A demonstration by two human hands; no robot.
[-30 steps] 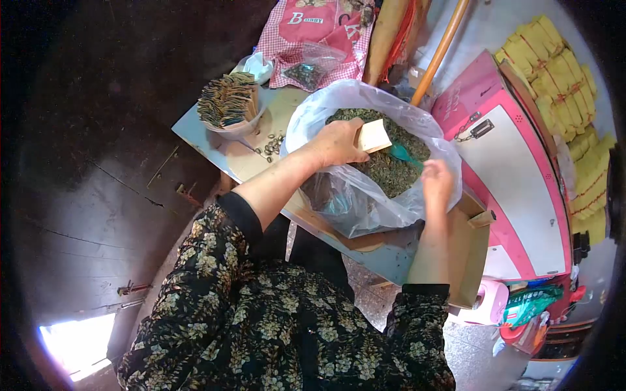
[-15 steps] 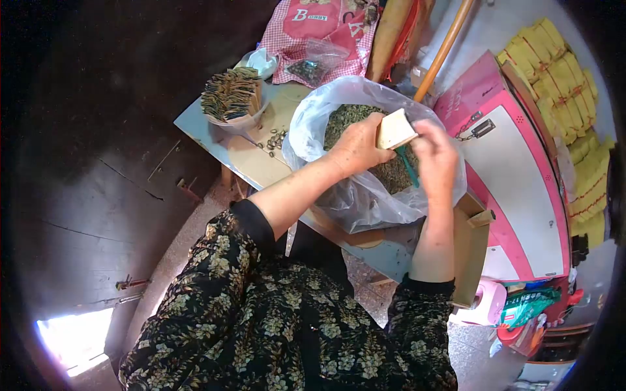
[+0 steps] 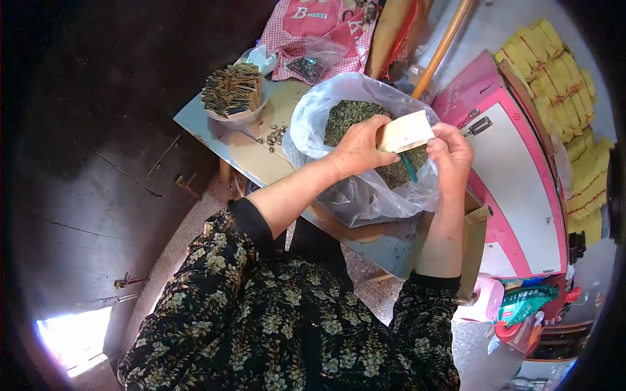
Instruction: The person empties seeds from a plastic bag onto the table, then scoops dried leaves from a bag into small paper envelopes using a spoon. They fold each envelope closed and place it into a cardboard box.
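My left hand (image 3: 362, 148) grips a stack of small cream-coloured paper packets (image 3: 405, 132), thumb below and fingers behind. At their right end, the curled fingertips of my right hand (image 3: 452, 151) pinch the packet edge; the exact contact is partly hidden. Beneath both hands stands a clear plastic bag (image 3: 306, 133), its mouth spread wide. Dried, chopped greenish leaf (image 3: 355, 117) fills it. A thin green handle (image 3: 409, 167) sticks up from the leaf, its lower end hidden.
A plastic tub (image 3: 242, 124) packed with upright filled packets stands on the table (image 3: 267, 166) at left. Several small dark pieces (image 3: 276, 137) lie beside it. Behind is a pink checked bag (image 3: 319, 39). A pink-and-white cabinet (image 3: 521, 176) and yellow bundles (image 3: 554, 78) are at right.
My right hand has moved slightly right and down, its fingers now at the packets' right edge. The paper in my left hand reaches further right and lies flatter to view.
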